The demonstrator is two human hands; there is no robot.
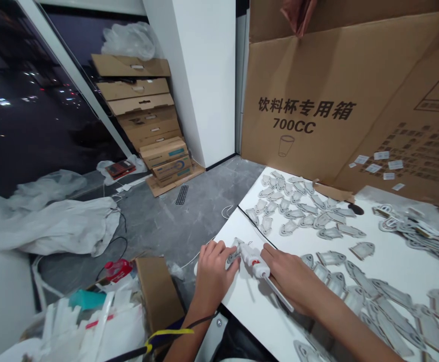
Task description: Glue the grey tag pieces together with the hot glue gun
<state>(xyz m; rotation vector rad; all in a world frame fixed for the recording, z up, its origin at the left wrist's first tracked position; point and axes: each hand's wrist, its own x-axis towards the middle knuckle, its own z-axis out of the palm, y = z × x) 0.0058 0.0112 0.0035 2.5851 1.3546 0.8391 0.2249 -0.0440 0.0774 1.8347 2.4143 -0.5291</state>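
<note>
My right hand (281, 269) is closed around a white hot glue gun (256, 261), with a glue stick (279, 294) poking out of its back end. The gun's nozzle points toward my left hand (216, 264), which pinches a small grey-and-clear tag-shaped piece (233, 256) near the table's left edge. Nozzle and piece are close together; whether they touch, I cannot tell. Many similar grey pieces (330, 258) lie on the white table (253, 317) to the right and beyond my hands.
A black cord (255, 226) crosses the table. Behind stands a large cardboard sheet (305, 75). More flat parts (415, 231) are heaped at the right. On the floor are stacked cartons (166, 156) and, at lower left, an open box (159, 289) of scraps with a red bottle (117, 270).
</note>
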